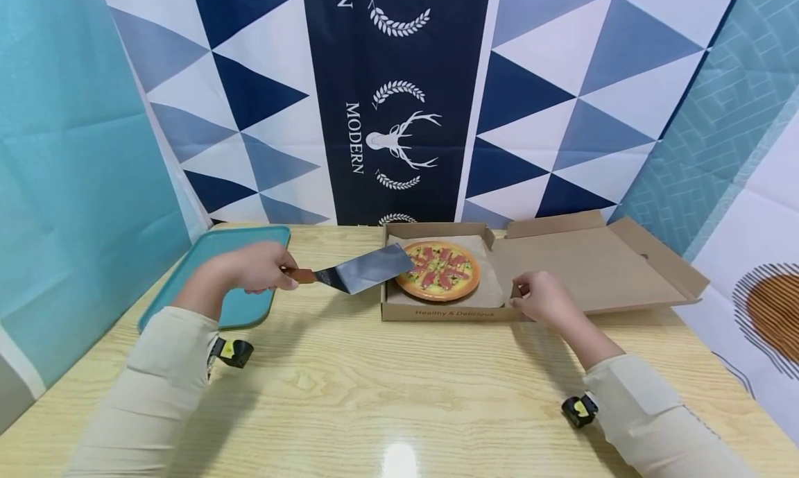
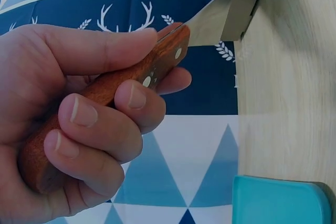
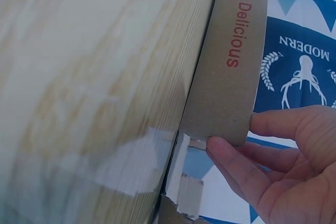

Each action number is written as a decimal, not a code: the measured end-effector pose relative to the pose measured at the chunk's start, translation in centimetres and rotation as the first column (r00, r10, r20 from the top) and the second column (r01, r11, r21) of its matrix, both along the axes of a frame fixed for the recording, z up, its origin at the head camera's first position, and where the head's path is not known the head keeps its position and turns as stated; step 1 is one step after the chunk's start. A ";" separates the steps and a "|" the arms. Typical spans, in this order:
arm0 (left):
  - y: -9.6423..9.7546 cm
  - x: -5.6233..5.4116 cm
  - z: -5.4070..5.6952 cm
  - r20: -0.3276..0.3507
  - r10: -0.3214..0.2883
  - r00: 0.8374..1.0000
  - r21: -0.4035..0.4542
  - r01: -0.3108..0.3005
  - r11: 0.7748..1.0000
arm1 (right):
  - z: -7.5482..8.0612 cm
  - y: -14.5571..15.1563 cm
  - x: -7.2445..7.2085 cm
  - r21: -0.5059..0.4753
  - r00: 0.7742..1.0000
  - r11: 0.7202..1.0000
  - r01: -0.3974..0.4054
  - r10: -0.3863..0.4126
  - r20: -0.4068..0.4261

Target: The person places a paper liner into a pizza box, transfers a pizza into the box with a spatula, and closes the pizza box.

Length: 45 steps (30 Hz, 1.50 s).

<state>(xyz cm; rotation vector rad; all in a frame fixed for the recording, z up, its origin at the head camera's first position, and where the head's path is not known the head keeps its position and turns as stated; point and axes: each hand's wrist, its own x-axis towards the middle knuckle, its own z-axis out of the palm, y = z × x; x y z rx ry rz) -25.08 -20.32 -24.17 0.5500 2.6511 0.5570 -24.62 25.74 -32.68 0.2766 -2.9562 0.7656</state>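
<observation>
My left hand (image 1: 261, 266) grips the wooden handle (image 2: 105, 95) of a pizza server (image 1: 374, 266), its fingers wrapped round it in the left wrist view. The flat metal blade points right, its tip over the left edge of a pizza (image 1: 438, 271) topped with red pieces. That pizza lies on paper (image 1: 490, 284) in an open cardboard pizza box (image 1: 449, 314). My right hand (image 1: 542, 294) pinches the front right corner of the box wall (image 3: 223, 98) between thumb and fingers. Whether the blade touches the pizza I cannot tell.
A teal tray (image 1: 250, 318) lies on the table (image 1: 399, 381) at the left, partly behind my left hand. The box lid (image 1: 580, 263) is folded out to the right. Patterned cloth (image 1: 399, 103) hangs close behind the box.
</observation>
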 end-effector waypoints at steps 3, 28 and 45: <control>-0.1 0.3 -0.4 -0.025 0.008 1.000 -0.007 -0.008 1.000 | 0.0 0.0 0.0 0.002 1.000 1.000 -0.001 0.001 0.002; -4.3 2.8 -1.7 -0.155 0.074 0.985 -0.036 -0.080 0.996 | 0.2 -0.1 0.0 0.020 1.000 1.000 -0.003 0.004 -0.011; -8.4 2.8 -2.0 -0.080 0.187 0.979 0.004 -0.187 0.982 | 0.1 -0.3 0.2 0.024 1.000 1.000 0.009 -0.009 -0.006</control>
